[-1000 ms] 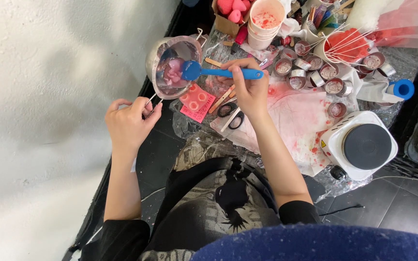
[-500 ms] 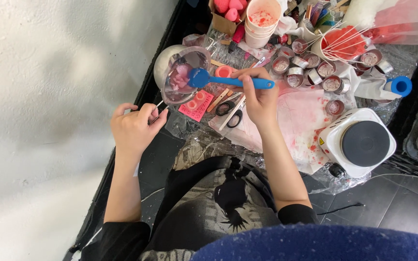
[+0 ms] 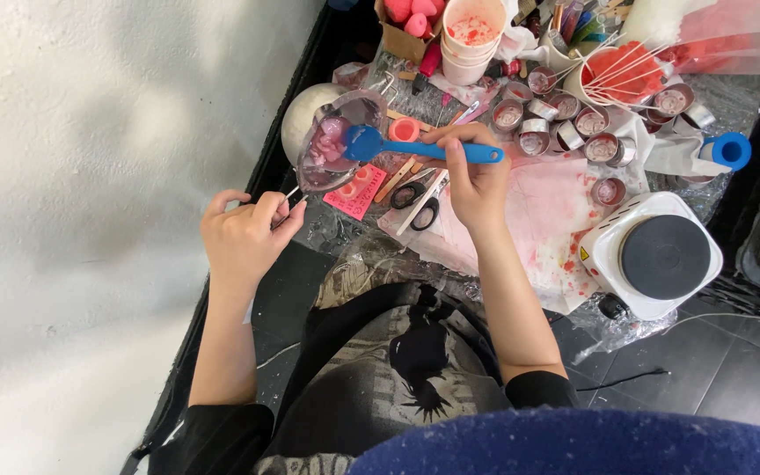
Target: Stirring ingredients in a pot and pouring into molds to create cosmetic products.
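Note:
My left hand (image 3: 244, 233) grips the thin handle of a tilted glass pot (image 3: 332, 141) that holds pink, partly melted wax. My right hand (image 3: 475, 180) holds a blue silicone spatula (image 3: 415, 148) by its handle, with the blade inside the pot's mouth against the pink wax. The pot hangs above a table covered with clear plastic sheet (image 3: 371, 237), beside a white round bowl (image 3: 305, 110).
Black scissors (image 3: 415, 200) and a pink mould (image 3: 354, 189) lie under the pot. Several small tins (image 3: 604, 145) with wicks stand behind. A white hot plate (image 3: 661, 255) sits at the right, paper cups (image 3: 470, 35) at the back, a stained white paper (image 3: 547, 211) under my right wrist.
The pot and spatula have shifted slightly toward me and rightward, and the pot has tilted more. Both hands keep their grips.

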